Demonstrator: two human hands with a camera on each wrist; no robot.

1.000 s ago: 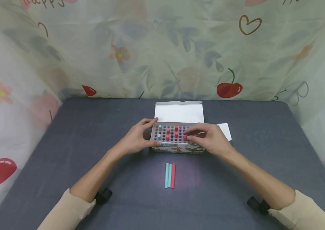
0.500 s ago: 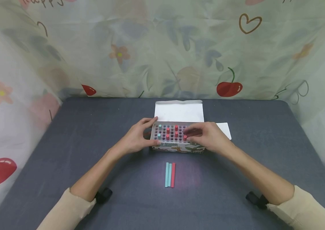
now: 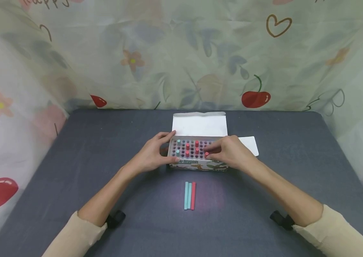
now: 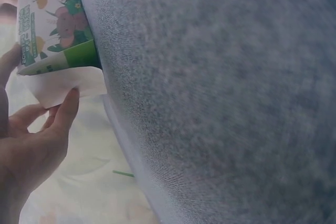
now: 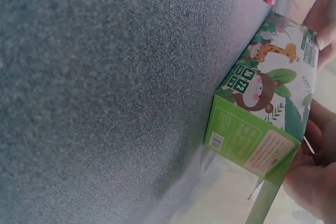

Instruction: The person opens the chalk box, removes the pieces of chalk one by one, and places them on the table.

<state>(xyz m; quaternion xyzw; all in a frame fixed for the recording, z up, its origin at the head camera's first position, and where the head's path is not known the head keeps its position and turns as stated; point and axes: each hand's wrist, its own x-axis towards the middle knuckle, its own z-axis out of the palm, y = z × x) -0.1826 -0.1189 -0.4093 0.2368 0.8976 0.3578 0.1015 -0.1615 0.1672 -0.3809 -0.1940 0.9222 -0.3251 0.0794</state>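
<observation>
A cardboard chalk box [image 3: 197, 166] with a printed animal pattern stands on the dark cloth, lid tipped back. Several red and light blue chalk sticks poke up from its holed insert [image 3: 192, 147]. My left hand [image 3: 149, 153] grips the box's left end, thumb at the front edge and fingers toward the back corner. Over the right part of the insert, my right hand [image 3: 233, 151] pinches a red chalk stick [image 3: 206, 154] between thumb and fingertips. In the right wrist view, that hand [image 5: 310, 177] shows behind the box [image 5: 268, 72]; its fingertips are hidden.
Two light blue chalk sticks [image 3: 188, 195] and a red one [image 3: 193, 196] lie side by side in front of the box. The white lid [image 3: 199, 125] stands behind it, and a side flap [image 3: 249, 145] sticks out right. A patterned curtain [image 3: 168, 71] hangs behind the table.
My right hand and forearm have shifted slightly left, fingertips closer around the red chalk stick. My left hand, the box and the loose sticks have stayed in place.
</observation>
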